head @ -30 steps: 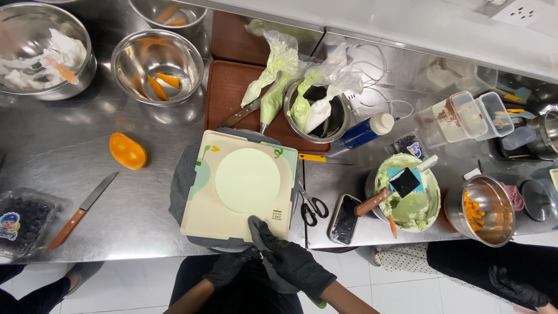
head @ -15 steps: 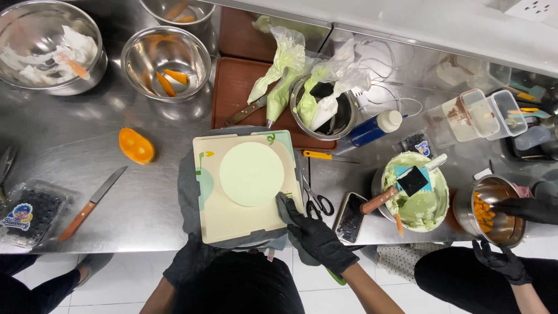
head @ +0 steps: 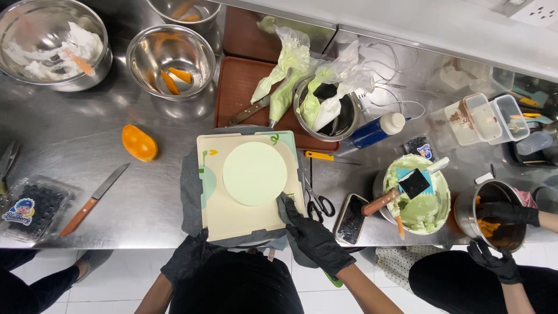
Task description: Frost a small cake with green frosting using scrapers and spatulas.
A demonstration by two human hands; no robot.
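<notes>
A flat, pale green round cake [head: 254,173] lies on a cream square board [head: 229,218], which sits on a dark grey turntable [head: 189,189]. Both my hands wear black gloves. My left hand [head: 187,264] grips the turntable's front left rim. My right hand [head: 311,237] lies over the board's front right corner, its fingertips touching the cake's lower right edge. A green bit pokes out under that wrist, and I cannot tell whether the hand holds a tool.
Scissors [head: 318,203] and a phone [head: 351,218] lie right of the board, beside a bowl of green cream [head: 418,195]. A co-worker's gloved hands [head: 504,214] work in a steel bowl at the far right. A knife [head: 93,200], a mango half [head: 139,142] and a blueberry box [head: 29,206] lie left.
My left hand has slid from the front centre to the turntable's front left rim. My right hand has moved up and right onto the board, reaching the cake's edge.
</notes>
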